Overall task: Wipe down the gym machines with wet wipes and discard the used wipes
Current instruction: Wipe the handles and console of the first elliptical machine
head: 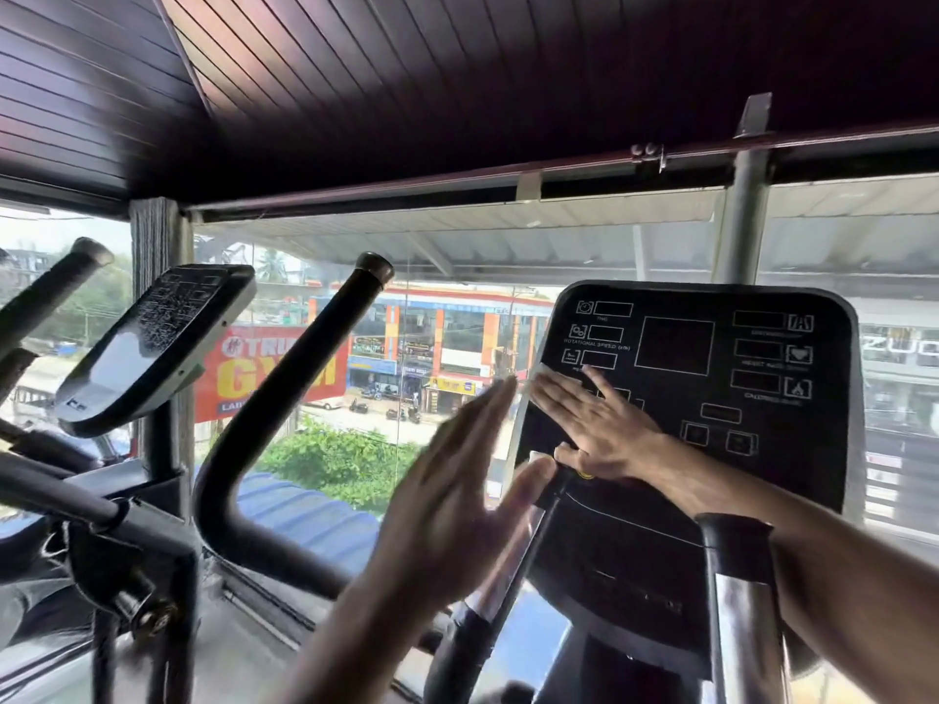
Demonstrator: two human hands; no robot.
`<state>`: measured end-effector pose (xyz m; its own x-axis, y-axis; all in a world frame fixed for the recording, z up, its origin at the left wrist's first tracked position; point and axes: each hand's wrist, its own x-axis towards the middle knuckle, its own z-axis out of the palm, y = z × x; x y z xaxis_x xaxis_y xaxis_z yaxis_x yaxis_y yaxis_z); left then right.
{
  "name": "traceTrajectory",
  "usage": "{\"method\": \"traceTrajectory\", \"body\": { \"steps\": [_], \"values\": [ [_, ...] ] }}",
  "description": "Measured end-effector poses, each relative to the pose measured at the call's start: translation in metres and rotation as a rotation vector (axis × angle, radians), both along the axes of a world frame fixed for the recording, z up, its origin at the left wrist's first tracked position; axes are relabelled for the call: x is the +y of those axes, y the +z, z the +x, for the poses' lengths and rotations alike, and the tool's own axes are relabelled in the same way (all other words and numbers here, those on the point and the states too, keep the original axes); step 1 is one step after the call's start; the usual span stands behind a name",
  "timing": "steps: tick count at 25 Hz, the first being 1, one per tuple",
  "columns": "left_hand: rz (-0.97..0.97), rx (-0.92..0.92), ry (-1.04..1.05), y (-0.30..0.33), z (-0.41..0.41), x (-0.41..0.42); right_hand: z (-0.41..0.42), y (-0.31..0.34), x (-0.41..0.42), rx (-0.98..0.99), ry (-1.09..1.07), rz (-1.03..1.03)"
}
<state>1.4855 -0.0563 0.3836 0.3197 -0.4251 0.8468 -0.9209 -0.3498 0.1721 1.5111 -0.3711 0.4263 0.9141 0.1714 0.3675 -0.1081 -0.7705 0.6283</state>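
Pressing flat against the black console [711, 398] of the gym machine, the right hand [604, 429] lies with its fingers [554, 393] straight and spread over the lower left part of the panel; a sliver of white at the fingertips and another near the thumb may be a wet wipe [539, 369] under the palm, though I cannot tell for sure. The left hand [457, 500] is raised beside the console's left edge, blurred, fingers straight and released, holding nothing. A second machine's console [152, 348] and black handlebar [284, 414] stand to the left before the window [406, 348]
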Motion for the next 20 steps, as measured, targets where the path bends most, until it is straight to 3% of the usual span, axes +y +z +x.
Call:
{"method": "traceTrajectory", "body": {
  "steps": [2, 3, 5, 11, 13, 18, 20],
  "values": [
    [0.096, 0.079, -0.213, -0.029, -0.051, -0.008, 0.0, 0.001, 0.002, -0.007, -0.009, -0.019],
    [0.135, 0.03, -0.252, -0.046, -0.058, -0.016, -0.001, 0.002, 0.003, -0.018, -0.008, -0.025],
    [0.042, -0.077, -0.193, -0.071, -0.046, -0.024, -0.002, 0.002, 0.004, -0.004, -0.01, -0.025],
    [-0.059, 0.11, -0.225, -0.069, -0.032, -0.029, -0.013, 0.013, 0.004, 0.223, 0.063, -0.175],
    [-0.041, 0.113, -0.245, -0.066, -0.028, -0.03, -0.006, 0.027, 0.002, 0.202, 0.045, -0.183],
    [-0.012, 0.124, -0.275, -0.065, -0.026, -0.027, 0.018, 0.039, 0.016, 0.089, -0.097, 0.019],
    [-0.017, 0.133, -0.268, -0.066, -0.026, -0.026, 0.015, 0.031, 0.026, 0.177, -0.068, -0.1]
  ]
}}
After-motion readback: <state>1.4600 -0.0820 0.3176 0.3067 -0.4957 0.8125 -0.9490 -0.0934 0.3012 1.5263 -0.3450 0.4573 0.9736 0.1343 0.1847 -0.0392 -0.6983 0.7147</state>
